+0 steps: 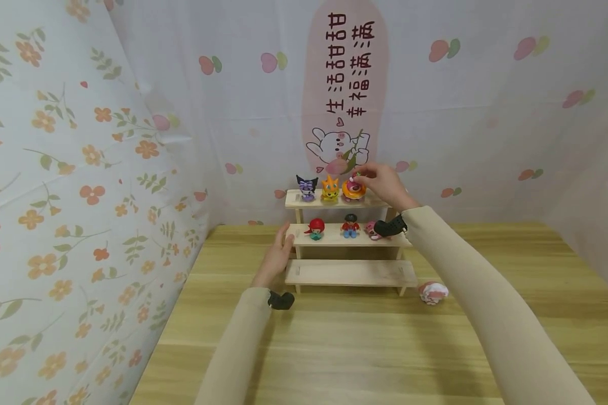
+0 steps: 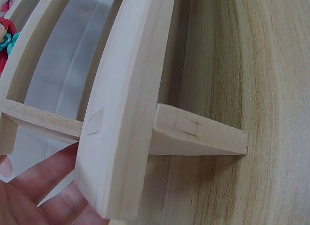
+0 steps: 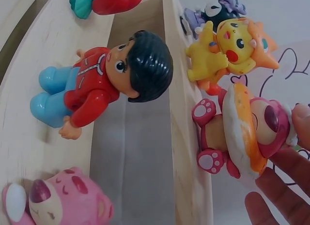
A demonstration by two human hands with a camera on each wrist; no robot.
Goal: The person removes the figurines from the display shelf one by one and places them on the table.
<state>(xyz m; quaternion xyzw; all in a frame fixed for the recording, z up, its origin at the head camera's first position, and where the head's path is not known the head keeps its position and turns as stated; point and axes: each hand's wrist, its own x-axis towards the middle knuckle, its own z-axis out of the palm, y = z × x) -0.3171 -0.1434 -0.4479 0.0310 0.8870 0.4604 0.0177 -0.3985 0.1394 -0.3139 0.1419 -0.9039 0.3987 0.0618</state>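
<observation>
My right hand [image 1: 382,181] is at the top tier of a three-tier wooden display stand [image 1: 349,272]. Its thumb and fingertips pinch the head of a pink bear figurine [image 3: 273,121], which wears an orange-and-white ring and has its feet at the shelf. Beside the bear are a yellow figurine in an orange hood [image 3: 232,51] and a black-and-purple figurine [image 1: 307,188]. At the stand's left end is my left hand [image 1: 276,256], its extended fingers [image 2: 46,174] against the ends of the lower boards.
The middle tier bears a red-haired figurine [image 1: 315,229], a boy figurine in a red jacket [image 1: 350,226] and a pink bear [image 3: 72,198] lower in the right wrist view. A pink-and-white figurine [image 1: 432,293] lies on the wooden table [image 1: 334,349]. Printed cloth [image 1: 263,140] hangs behind.
</observation>
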